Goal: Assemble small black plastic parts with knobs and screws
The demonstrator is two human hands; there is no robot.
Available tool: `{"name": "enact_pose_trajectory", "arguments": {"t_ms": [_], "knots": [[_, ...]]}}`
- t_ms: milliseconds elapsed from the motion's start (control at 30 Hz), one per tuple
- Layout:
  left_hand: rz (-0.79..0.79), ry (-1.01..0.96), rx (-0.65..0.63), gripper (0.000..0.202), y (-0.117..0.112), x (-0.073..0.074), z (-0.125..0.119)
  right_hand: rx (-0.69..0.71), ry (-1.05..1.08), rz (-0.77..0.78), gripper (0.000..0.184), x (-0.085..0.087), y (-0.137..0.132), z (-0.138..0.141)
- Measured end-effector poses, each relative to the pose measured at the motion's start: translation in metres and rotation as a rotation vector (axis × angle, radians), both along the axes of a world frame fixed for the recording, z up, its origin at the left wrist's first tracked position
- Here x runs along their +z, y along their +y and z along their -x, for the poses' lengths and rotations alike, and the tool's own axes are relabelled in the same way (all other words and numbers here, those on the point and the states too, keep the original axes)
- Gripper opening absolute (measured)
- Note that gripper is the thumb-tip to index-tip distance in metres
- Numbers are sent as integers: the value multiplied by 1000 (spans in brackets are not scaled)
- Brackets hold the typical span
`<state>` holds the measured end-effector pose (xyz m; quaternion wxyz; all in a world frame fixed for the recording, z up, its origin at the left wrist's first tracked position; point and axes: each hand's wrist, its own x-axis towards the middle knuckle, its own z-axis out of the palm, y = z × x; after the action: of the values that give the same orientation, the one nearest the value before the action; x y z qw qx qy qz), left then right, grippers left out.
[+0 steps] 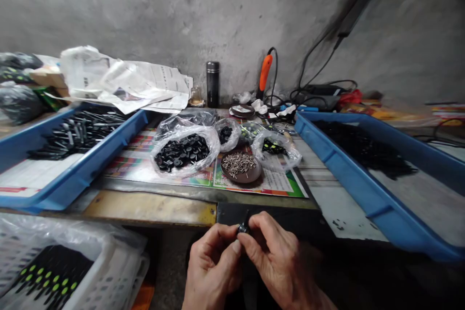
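In front of the table's edge, my left hand (214, 266) and my right hand (274, 254) meet. Thumbs and fingertips of both pinch a small black part (243, 227), with a thin dark piece sticking up from it; its exact kind is too small to make out. Just beyond my hands lies a brown dish (242, 178) heaped with small metal pins or screws (239, 163). Behind and left of it, a clear plastic bag (214, 147) is filled with round black parts (183, 150). Another bag (290, 160) on the right holds black and yellow-green pieces (273, 146).
Blue trays with long black parts flank the workspace, one left (78, 174) and one right (348, 181). A white basket (109, 256) stands low at left. At the back are a thermos (212, 85), an orange-handled tool (266, 73), cables (308, 70) and paper sheets (134, 82).
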<state>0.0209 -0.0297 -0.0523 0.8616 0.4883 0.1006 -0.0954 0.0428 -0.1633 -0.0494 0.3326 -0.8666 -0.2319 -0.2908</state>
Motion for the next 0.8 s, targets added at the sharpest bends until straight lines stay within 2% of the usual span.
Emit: {"name": "enact_pose_trajectory", "arguments": {"t_ms": [200, 433, 633, 800], "knots": [[-29, -64, 26, 42, -3, -2, 0, -22, -31, 48, 46, -7, 0, -4], [-2, -42, 10, 43, -1, -1, 1, 39, 40, -33, 39, -7, -4, 0], [-15, -72, 29, 39, -3, -4, 3, -17, -68, 61, 42, -8, 1, -2], [-66, -97, -17, 41, 0, -10, 2, -29, -9, 46, 48, -11, 3, -5]]}}
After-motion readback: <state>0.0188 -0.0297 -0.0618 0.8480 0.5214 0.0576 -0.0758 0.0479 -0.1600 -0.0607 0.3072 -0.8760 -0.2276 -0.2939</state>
